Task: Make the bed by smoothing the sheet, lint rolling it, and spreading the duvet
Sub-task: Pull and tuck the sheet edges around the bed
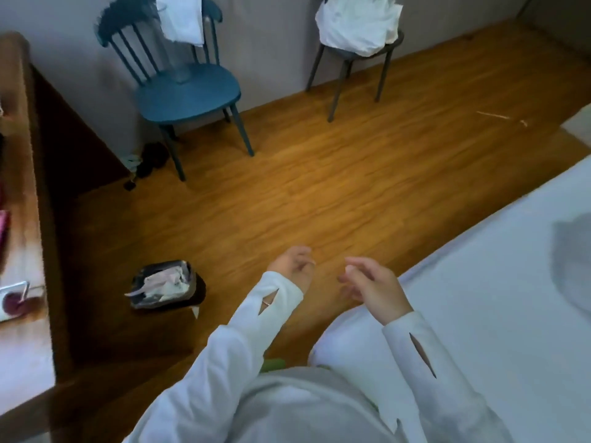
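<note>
Left hand (pixel 292 265) & right hand (pixel 371 287) hover loosely curled, holding nothing, over wood floor (pixel 319 187); bed (pixel 479 298) at 3 o'clock.

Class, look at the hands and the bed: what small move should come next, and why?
Probably turn right and lay both palms on the white sheet. The left hand and right hand hover empty over the wooden floor, beside the bed, touching nothing.

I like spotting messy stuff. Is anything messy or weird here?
Yes. The bin by the desk is stuffed with crumpled paper, one scrap lies on the floor beside it, and a white bundle is heaped on the stool.
</note>
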Motion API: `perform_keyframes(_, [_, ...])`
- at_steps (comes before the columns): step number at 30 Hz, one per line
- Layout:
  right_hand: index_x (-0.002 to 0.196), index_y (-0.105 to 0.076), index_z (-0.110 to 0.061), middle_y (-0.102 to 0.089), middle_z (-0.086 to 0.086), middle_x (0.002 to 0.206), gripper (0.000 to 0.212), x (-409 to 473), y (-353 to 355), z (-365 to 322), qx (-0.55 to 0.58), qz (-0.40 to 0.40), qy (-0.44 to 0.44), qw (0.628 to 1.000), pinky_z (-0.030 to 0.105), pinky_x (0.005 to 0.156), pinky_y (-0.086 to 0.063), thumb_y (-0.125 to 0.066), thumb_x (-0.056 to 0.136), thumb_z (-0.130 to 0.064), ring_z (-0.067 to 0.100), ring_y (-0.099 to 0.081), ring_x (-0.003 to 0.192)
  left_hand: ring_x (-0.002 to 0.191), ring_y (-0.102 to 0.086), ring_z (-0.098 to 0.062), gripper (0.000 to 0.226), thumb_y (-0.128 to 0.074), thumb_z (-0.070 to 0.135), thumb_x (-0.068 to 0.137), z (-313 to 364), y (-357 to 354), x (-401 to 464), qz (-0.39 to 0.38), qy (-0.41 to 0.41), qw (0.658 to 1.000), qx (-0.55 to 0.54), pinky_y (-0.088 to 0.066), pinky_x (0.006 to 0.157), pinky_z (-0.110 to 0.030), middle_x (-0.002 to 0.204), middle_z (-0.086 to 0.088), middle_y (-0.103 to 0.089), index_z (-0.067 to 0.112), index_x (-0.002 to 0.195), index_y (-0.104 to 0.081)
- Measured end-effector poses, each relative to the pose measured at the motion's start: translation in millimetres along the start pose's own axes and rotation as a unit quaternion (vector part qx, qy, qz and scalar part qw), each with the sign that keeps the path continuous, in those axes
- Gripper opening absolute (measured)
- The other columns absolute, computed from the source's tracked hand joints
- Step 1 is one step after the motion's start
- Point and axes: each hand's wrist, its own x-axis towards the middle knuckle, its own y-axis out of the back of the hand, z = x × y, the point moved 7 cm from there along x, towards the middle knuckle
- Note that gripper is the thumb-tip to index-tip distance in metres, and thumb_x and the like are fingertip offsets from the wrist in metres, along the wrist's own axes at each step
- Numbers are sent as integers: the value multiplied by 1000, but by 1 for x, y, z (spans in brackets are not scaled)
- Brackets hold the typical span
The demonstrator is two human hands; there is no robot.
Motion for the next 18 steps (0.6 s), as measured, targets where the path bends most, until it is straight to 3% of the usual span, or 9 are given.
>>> perform_keyframes(2, [126, -59, -16, -70, 0, 96, 28, 27, -2, -21, 3, 41, -15, 999, 31, 86, -54, -51, 99, -19, 13, -69, 80, 95, -51, -13, 29, -46, -1, 94, 30, 14, 39, -3, -2, 1000, -29, -41, 100, -26, 84, 2, -56, 6, 120, -55])
perform_keyframes(4, [125, -58, -21, -70, -2, 97, 28, 50, 0, -46, 14, 83, -21, 996, 40, 94, -52, -52, 98, -23, 12, -69, 85, 96, -51, -14, 30, -45, -3, 93, 64, 20, 72, -30, -13, 999, -5, -42, 102, -33, 82, 1, -55, 5, 120, -56])
perform_keyframes(6, [122, -57, -26, -70, -4, 95, 24, 70, 5, -68, 33, 113, -25, 993, 40, 94, -52, -52, 98, -25, 10, -69, 82, 89, -52, -12, 26, -43, -2, 94, 88, 19, 107, -47, -25, 998, 15, -48, 88, -28, 84, -1, -55, 6, 115, -57])
perform_keyframes(9, [121, -57, -27, -70, -7, 90, 23, 104, 29, -90, 46, 175, -26, 983, 34, 91, -52, -51, 99, -26, 5, -69, 76, 71, -53, -4, 16, -44, 1, 96, 124, -1, 155, -97, -33, 991, 91, -45, 55, -9, 84, -1, -52, 10, 101, -56])
perform_keyframes(10, [122, -57, -27, -70, -7, 90, 24, 118, 40, -93, 53, 194, -33, 979, 32, 90, -52, -51, 99, -27, 5, -69, 76, 70, -54, -1, 17, -46, 1, 95, 136, -15, 171, -126, -46, 985, 104, -44, 53, -5, 91, 0, -52, 14, 102, -54])
perform_keyframes(14, [119, -58, -29, -71, -4, 93, 22, 185, 105, -94, 89, 267, -57, 958, 39, 91, -55, -54, 97, -27, 10, -70, 78, 78, -50, 2, 23, -52, 1, 92, 198, -83, 236, -192, -102, 968, 127, -42, 64, -6, 93, 9, -55, 21, 103, -55])
perform_keyframes(17, [123, -57, -25, -70, -6, 93, 25, 248, 173, -99, 104, 308, -82, 942, 38, 90, -55, -52, 98, -26, 10, -69, 78, 88, -56, -14, 24, -52, -3, 88, 252, -149, 298, -217, -91, 962, 138, -50, 82, -29, 94, 1, -60, 21, 89, -58])
perform_keyframes(18, [125, -56, -24, -70, -7, 93, 27, 268, 198, -104, 106, 312, -89, 940, 36, 90, -55, -52, 99, -26, 10, -69, 79, 93, -56, -17, 23, -52, -4, 88, 272, -174, 317, -231, -77, 961, 130, -50, 84, -31, 97, -3, -60, 17, 90, -59])
